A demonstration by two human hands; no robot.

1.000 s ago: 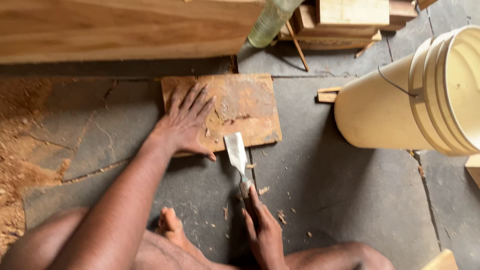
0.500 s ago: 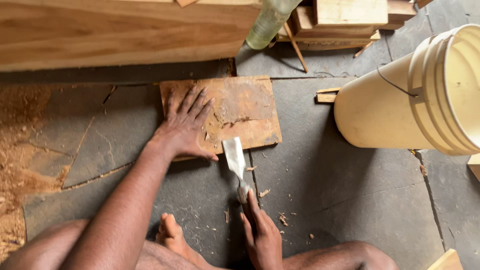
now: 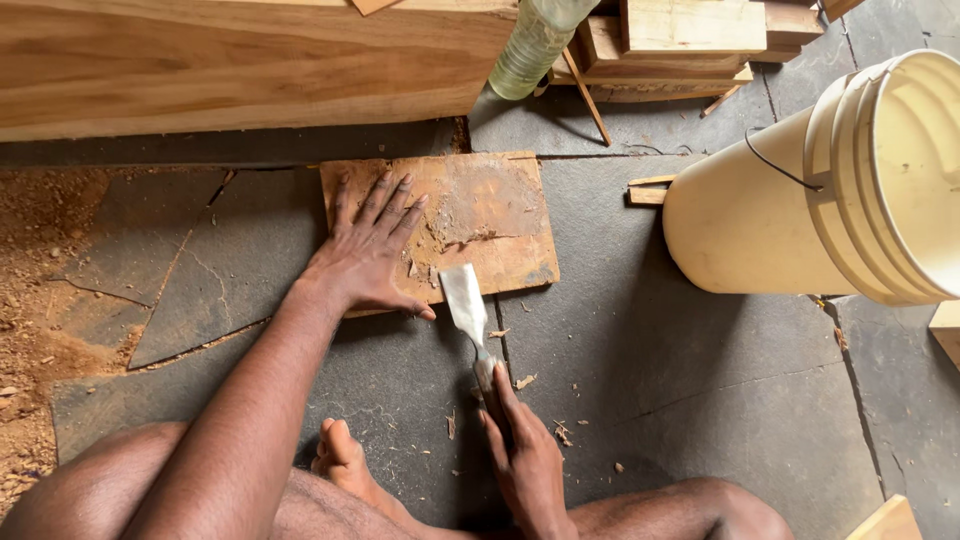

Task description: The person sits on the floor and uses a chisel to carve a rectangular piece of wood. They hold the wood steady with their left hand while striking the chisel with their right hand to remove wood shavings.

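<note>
A long pale timber beam (image 3: 240, 60) runs across the top of the view, close behind the work; a cream plastic bucket (image 3: 800, 200) lies on its side at the right, well apart from the hands; dark stone slabs (image 3: 640, 380) make the floor, with sawdust (image 3: 40, 290) piled at the left edge.

The small flat wooden board (image 3: 470, 215) lies on the slabs between beam and knees; it looks thin, stiff and light, likely to skid on stone unless pinned. The left hand (image 3: 370, 255) presses flat on its left half, fingers spread apart and straight; that seems the sound place to hold it, away from the blade.

The chisel (image 3: 466, 305) lies with its broad steel blade on the board's near edge; rigid, sharp at the tip, best gripped at the handle. The right hand (image 3: 525, 450) is closed round that handle, fingers wrapped together along it.

Open floor lies to the right of the board; the beam limits forward travel. A bare foot (image 3: 345, 455) rests near the handle; chips (image 3: 520, 380) lie scattered.
</note>
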